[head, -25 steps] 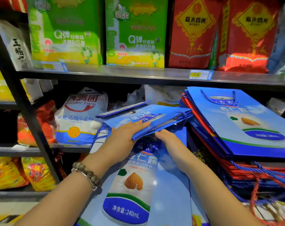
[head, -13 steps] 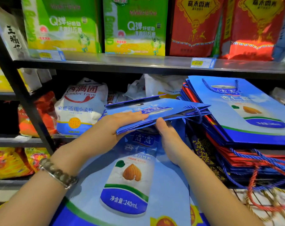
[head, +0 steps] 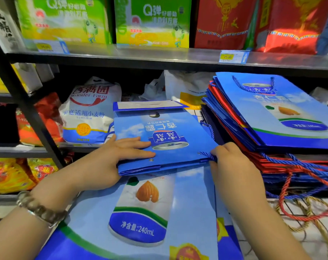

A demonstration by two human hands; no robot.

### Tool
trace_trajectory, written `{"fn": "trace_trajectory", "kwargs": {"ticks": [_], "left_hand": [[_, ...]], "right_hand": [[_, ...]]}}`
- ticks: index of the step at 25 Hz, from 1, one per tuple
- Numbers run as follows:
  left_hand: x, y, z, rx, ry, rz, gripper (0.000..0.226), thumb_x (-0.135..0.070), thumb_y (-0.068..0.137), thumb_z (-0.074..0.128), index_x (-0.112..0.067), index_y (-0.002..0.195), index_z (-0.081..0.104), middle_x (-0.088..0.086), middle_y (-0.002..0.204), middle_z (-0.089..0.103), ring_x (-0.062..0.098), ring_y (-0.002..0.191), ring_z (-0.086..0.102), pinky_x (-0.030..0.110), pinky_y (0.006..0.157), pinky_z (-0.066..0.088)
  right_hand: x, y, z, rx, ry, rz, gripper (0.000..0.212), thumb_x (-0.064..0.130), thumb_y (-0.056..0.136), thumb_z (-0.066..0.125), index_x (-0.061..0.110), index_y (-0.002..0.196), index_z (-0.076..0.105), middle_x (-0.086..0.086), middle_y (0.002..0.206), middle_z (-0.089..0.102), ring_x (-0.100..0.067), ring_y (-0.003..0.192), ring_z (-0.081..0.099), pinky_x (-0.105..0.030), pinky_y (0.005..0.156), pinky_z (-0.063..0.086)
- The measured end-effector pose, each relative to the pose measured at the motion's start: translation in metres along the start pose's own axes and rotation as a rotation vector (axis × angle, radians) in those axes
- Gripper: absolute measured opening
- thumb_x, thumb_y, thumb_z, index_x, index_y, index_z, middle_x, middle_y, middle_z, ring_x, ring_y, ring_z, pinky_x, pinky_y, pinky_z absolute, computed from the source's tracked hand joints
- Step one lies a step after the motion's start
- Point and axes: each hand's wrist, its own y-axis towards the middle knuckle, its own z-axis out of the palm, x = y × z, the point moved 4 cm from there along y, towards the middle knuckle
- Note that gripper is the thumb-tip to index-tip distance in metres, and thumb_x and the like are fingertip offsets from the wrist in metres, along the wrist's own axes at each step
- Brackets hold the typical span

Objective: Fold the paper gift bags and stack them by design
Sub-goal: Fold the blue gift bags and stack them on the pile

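One bag (head: 165,128): left hand (head: 110,158) presses, right hand (head: 230,160) pinches.

From where I stand, the folded blue bag (head: 165,139) hides the far end of the flat almond bag (head: 140,212), whose near end runs off the bottom edge, and the stack of bags (head: 272,119) at right and the green packs (head: 65,19) above are cropped.

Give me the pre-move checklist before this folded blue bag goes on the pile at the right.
1. Folded blue gift bag flat: ok, base flap turned over.
2. Left hand pressing flat on top: ok.
3. Right hand pinching its near right corner: ok.
4. Rope handle tucked in: not ok, it loops out at the right.
5. Top bag of the right pile same almond design: ok.
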Motion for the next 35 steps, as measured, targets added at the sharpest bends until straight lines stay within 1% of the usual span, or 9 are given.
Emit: {"fn": "trace_trajectory", "kwargs": {"ticks": [2, 6, 9, 13, 17, 21, 26, 31, 35], "left_hand": [[-0.001, -0.002, 0.004, 0.099, 0.041, -0.052, 0.097, -0.005, 0.081, 0.052, -0.083, 0.111, 0.004, -0.051, 0.135, 0.008, -0.019, 0.133, -0.001, 0.033, 0.115, -0.009], [-0.007, -0.003, -0.002, 0.143, 0.025, -0.092, 0.106, 0.017, 0.073, 0.035, -0.084, 0.103, 0.024, -0.043, 0.136, 0.009, -0.015, 0.133, 0.003, 0.021, 0.113, -0.005], [-0.019, 0.007, -0.009, 0.033, -0.096, -0.158, 0.073, 0.013, 0.077, 0.038, -0.049, 0.112, 0.052, -0.028, 0.133, 0.032, -0.009, 0.126, 0.026, 0.000, 0.101, 0.015], [-0.042, 0.022, -0.015, -0.106, -0.333, -0.129, 0.026, -0.014, 0.091, 0.053, -0.038, 0.089, 0.061, -0.008, 0.103, 0.066, 0.008, 0.097, 0.058, 0.023, 0.089, 0.044], [-0.071, 0.035, -0.001, 0.071, -0.521, -0.029, 0.009, -0.017, 0.083, 0.067, -0.021, 0.076, 0.063, -0.004, 0.073, 0.066, 0.000, 0.067, 0.053, 0.017, 0.067, 0.045], [-0.075, 0.036, 0.010, 0.222, -0.712, 0.013, 0.025, -0.002, 0.084, 0.061, -0.025, 0.091, 0.067, -0.016, 0.082, 0.069, -0.005, 0.083, 0.060, 0.013, 0.079, 0.046], [-0.061, 0.024, 0.000, 0.306, -1.072, 0.013, 0.030, -0.013, 0.067, 0.052, -0.008, 0.089, 0.071, 0.007, 0.095, 0.070, 0.015, 0.082, 0.062, 0.023, 0.080, 0.046], [-0.043, 0.032, -0.014, 0.013, -0.897, -0.353, 0.018, -0.013, 0.094, 0.050, -0.011, 0.085, 0.065, 0.003, 0.071, 0.065, 0.007, 0.050, 0.056, 0.015, 0.044, 0.039], [-0.035, 0.040, -0.028, -0.192, -0.992, -0.478, 0.018, -0.014, 0.094, 0.049, -0.010, 0.086, 0.064, 0.004, 0.067, 0.061, 0.006, 0.045, 0.054, 0.015, 0.040, 0.041]], "right_hand": [[0.004, 0.004, -0.006, 0.001, -0.062, -0.036, 0.018, 0.005, 0.081, 0.062, 0.015, 0.096, 0.058, -0.004, 0.095, 0.052, -0.027, 0.061, 0.050, -0.025, 0.038, 0.021], [0.002, 0.013, -0.023, 0.027, 0.168, -0.071, 0.007, 0.021, 0.093, 0.049, 0.021, 0.098, 0.054, -0.001, 0.084, 0.058, -0.022, 0.075, 0.054, -0.032, 0.058, 0.041], [0.010, 0.024, -0.032, 0.227, 0.960, 0.092, 0.013, 0.012, 0.088, 0.058, 0.021, 0.096, 0.051, 0.000, 0.061, 0.054, -0.012, 0.051, 0.052, -0.026, 0.048, 0.041], [0.036, 0.023, -0.034, 0.519, 1.973, 0.427, 0.018, 0.004, 0.086, 0.056, 0.009, 0.103, 0.056, -0.006, 0.064, 0.063, -0.013, 0.049, 0.061, -0.018, 0.038, 0.046], [0.063, 0.021, -0.043, 0.607, 2.449, 0.513, 0.022, -0.008, 0.084, 0.044, 0.001, 0.103, 0.052, -0.021, 0.079, 0.063, -0.026, 0.057, 0.068, -0.027, 0.051, 0.057], [0.073, 0.032, -0.040, 0.532, 2.464, 0.524, 0.024, -0.014, 0.091, 0.031, -0.002, 0.098, 0.051, -0.022, 0.096, 0.056, -0.034, 0.068, 0.065, -0.034, 0.061, 0.056], [0.065, 0.052, -0.024, 0.471, 2.398, 0.606, 0.026, -0.014, 0.093, 0.031, 0.001, 0.100, 0.051, -0.020, 0.095, 0.053, -0.028, 0.075, 0.059, -0.029, 0.057, 0.056], [0.053, 0.059, -0.011, 0.563, 1.951, 0.374, 0.042, 0.000, 0.092, 0.046, 0.022, 0.128, 0.046, -0.019, 0.111, 0.060, -0.030, 0.086, 0.066, -0.031, 0.061, 0.059], [0.040, 0.052, -0.006, 0.436, 1.374, 0.204, 0.045, 0.008, 0.085, 0.061, 0.026, 0.125, 0.050, -0.004, 0.086, 0.066, -0.016, 0.057, 0.061, -0.023, 0.043, 0.045]]}}
